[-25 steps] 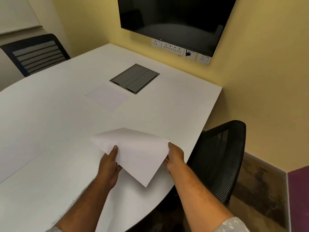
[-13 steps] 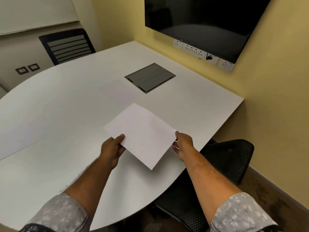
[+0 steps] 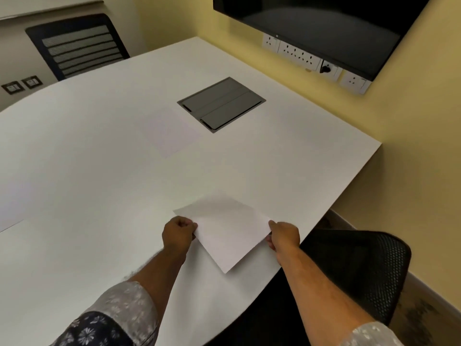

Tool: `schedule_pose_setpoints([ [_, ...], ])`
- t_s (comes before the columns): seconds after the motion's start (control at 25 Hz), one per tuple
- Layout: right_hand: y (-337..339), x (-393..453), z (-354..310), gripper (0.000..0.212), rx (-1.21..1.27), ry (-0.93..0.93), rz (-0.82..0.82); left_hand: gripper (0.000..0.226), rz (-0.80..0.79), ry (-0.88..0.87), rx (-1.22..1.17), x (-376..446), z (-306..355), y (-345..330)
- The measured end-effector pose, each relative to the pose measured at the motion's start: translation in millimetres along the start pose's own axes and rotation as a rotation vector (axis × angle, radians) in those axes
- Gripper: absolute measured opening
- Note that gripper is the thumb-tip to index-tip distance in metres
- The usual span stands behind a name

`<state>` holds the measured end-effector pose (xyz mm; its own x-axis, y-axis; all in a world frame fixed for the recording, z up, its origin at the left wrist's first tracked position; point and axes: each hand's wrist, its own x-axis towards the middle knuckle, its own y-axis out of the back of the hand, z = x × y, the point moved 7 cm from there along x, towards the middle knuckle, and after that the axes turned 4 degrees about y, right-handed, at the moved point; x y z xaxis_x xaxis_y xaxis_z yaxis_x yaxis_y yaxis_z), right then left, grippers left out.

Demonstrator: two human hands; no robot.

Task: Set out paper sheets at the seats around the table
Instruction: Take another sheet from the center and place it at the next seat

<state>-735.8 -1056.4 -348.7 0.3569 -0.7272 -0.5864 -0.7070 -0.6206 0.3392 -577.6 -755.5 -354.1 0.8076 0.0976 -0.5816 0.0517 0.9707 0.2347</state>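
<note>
I have the paper sheet (image 3: 228,236) pinched at opposite edges by my left hand (image 3: 177,236) and right hand (image 3: 284,236) low over the table (image 3: 99,171) by the black chair (image 3: 361,268); it looks light, floppy, easily creased, and I can read no writing anywhere.

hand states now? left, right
Left hand: closed, pinching the left edge of the paper sheet.
Right hand: closed, pinching the same sheet's right edge.
</note>
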Motion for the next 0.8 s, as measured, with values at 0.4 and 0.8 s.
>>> schedule_pose_setpoints([
  [0.4, -17.3, 81.2, 12.0, 0.036, -0.102, 0.009, 0.086, 0.033, -0.231, 0.083, 0.06, 60.8, -23.5, -57.4],
  [0.8, -25.0, 99.2, 22.5, 0.023, -0.037, 0.021, 0.068, 0.104, -0.166, -0.458, 1.102, 72.3, -0.6, -68.4],
])
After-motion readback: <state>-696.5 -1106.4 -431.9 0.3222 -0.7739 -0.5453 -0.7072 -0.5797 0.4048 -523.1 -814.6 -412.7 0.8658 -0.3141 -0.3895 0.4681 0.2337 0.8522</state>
